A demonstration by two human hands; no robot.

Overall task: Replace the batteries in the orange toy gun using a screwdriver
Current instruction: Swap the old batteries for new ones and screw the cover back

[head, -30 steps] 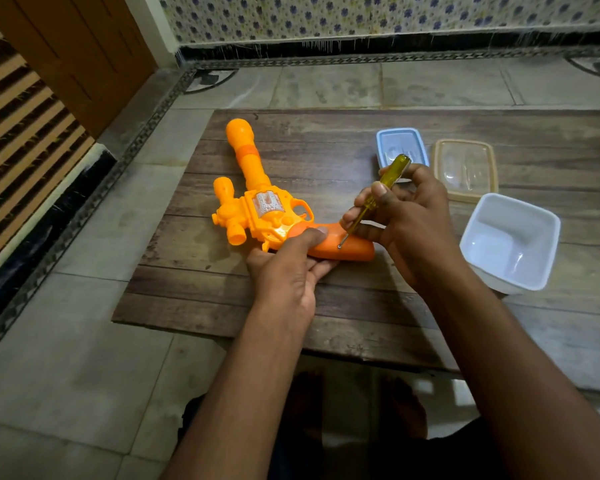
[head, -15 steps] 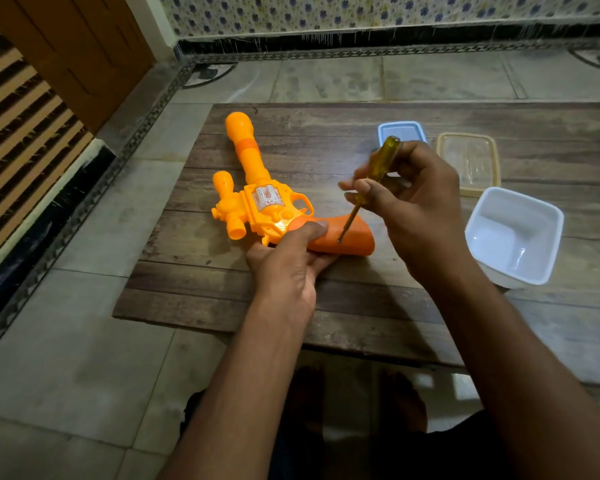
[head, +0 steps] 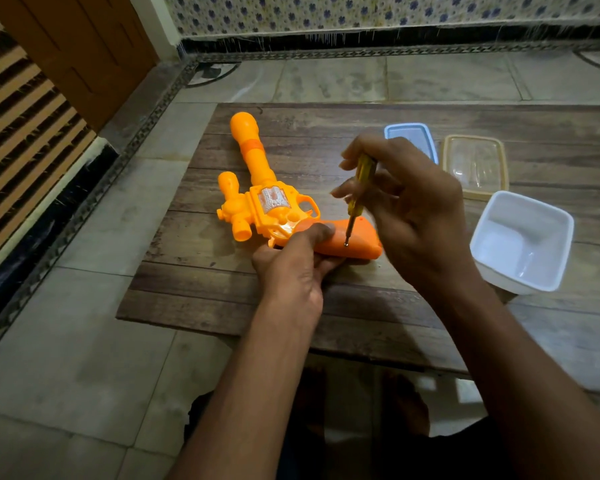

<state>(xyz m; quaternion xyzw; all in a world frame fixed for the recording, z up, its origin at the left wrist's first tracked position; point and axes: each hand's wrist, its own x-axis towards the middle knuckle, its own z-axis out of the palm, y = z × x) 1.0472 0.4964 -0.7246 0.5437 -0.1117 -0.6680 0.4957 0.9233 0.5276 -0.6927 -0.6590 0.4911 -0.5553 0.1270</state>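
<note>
Your left hand [head: 291, 268] pins the orange toy gun [head: 274, 206] flat on the wooden board [head: 222, 299]; right-hand fingers [head: 347, 192] pinch the screwdriver [head: 359, 188], tip on the grip. Light, slick hollow plastic: press there, gently.

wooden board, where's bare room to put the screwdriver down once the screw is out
Free patches on the wooden board: the near strip between its front edge and the left hand, and the far strip beyond the toy gun. Crowded on the right, around the blue lid, clear lid and white tub.
</note>
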